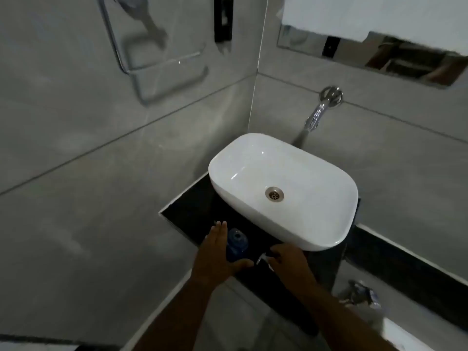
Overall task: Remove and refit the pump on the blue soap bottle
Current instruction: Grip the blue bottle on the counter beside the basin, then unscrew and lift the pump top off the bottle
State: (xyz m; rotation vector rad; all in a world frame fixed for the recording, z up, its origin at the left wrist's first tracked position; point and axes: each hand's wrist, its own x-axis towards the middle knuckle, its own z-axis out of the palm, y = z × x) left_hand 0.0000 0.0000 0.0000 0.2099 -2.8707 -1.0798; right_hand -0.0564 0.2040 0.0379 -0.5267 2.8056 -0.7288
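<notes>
The blue soap bottle (pixel 236 244) stands on the dark counter (pixel 192 211) left of the basin, its neck open with no pump on it. My left hand (pixel 217 252) is against the bottle's left side, fingers stretched out and thumb curled under its near side. My right hand (pixel 286 262) is just right of the bottle, fingers closed around the white pump (pixel 263 259), whose tip and tube show at the fingertips.
A white oval basin (pixel 283 188) sits on the counter to the right, with a chrome wall tap (pixel 321 107) above it. Grey tiled walls enclose the corner. A chrome towel rail (pixel 152 59) hangs at upper left. A mirror (pixel 405 59) is at upper right.
</notes>
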